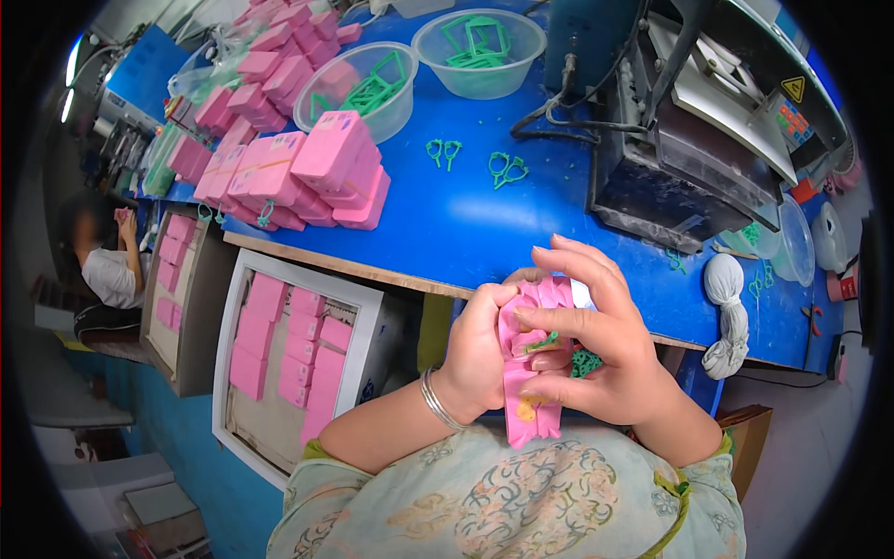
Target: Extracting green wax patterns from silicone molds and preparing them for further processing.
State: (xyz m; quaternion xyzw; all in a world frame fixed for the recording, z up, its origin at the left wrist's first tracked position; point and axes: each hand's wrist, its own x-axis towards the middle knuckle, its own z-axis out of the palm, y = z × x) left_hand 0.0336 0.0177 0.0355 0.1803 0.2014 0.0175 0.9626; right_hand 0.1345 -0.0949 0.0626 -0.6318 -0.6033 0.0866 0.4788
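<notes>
My left hand (470, 359) is closed on a pink folded piece (526, 419) with a small yellow detail near its lower part, held upright just beyond my lap. My right hand (605, 345) curls over the same piece from the right, fingers pressing on it around a small green part (545, 341). A bunch of small green pieces (585, 361) shows behind my right fingers. What lies under my fingers is partly hidden.
Stacked pink blocks (331, 154), tubs of green frames (480, 74), small green pieces (507, 170), a black machine (652, 200) and a white cord bundle (724, 312) are on the blue table (424, 228). Trays of pink blocks (256, 340) stand below. A seated person (110, 275) works at far left.
</notes>
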